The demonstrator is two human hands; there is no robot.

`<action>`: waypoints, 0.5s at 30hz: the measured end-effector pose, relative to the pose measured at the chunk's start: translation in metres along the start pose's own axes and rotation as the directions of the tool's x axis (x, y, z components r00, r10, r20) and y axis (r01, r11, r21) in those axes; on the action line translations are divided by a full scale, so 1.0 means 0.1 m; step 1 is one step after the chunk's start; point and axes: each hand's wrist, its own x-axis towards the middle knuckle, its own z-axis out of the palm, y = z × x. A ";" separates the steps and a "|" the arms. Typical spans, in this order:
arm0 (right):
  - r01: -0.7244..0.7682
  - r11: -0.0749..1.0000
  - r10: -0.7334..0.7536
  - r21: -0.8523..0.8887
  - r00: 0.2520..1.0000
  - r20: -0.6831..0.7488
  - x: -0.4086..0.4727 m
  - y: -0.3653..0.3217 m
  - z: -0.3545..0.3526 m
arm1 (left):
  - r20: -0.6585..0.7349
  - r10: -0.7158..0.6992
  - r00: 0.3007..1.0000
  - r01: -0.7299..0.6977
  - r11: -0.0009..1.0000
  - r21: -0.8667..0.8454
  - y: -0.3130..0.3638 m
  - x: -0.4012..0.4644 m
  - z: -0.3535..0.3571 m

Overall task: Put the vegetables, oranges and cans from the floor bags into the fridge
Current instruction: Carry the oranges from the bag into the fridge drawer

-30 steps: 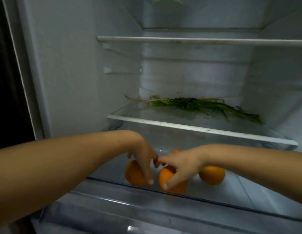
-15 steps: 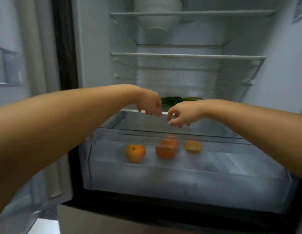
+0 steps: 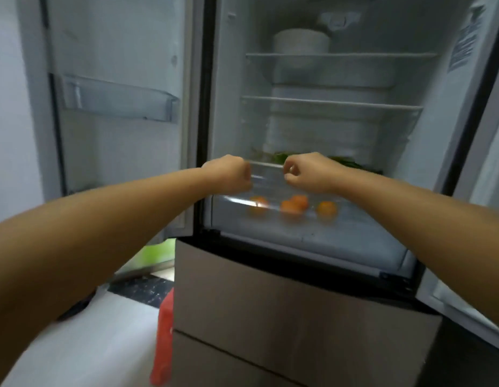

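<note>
We held both arms stretched out level toward the open fridge (image 3: 340, 129), forearms converging. Our left hand (image 3: 228, 171) hung with its fingers curled loosely inward and held nothing; our right hand (image 3: 307, 171) was the same, knuckles up, fingers loosely bent around nothing, so both were released. A narrow gap lay between the two hands, and through it we saw the front edge of the glass shelf (image 3: 266, 165) just behind them. Below our hands, behind the clear front wall of the crisper drawer (image 3: 312, 236), four oranges (image 3: 291, 205) lay in a loose row, two of them touching. Behind our right hand, leafy greens (image 3: 351, 163) lay on the glass shelf. Above our hands two more shelves spanned the cavity, with a white bowl (image 3: 301, 41) on the upper one. Left of our left hand the door (image 3: 117, 121) stood swung wide. Far below it, a red bag (image 3: 164, 339) stood on the floor against the cabinet corner.
</note>
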 end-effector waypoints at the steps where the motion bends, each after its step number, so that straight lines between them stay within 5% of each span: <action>1: 0.006 1.000 -0.006 0.015 1.000 0.013 -0.14 -0.08 0.09 | 0.017 -0.029 0.999 0.029 1.000 -0.011 -0.02 -0.21 0.10; 9: 0.162 0.987 -0.149 -0.020 0.943 0.296 -1.05 -1.26 1.36 | 0.175 -0.281 0.944 0.308 0.938 -0.157 -0.40 -2.14 0.92; 15: 0.487 0.872 -0.463 0.040 0.797 0.388 -1.63 -3.12 2.02 | 0.273 -0.570 0.775 0.616 0.777 -0.125 -1.27 -3.99 1.03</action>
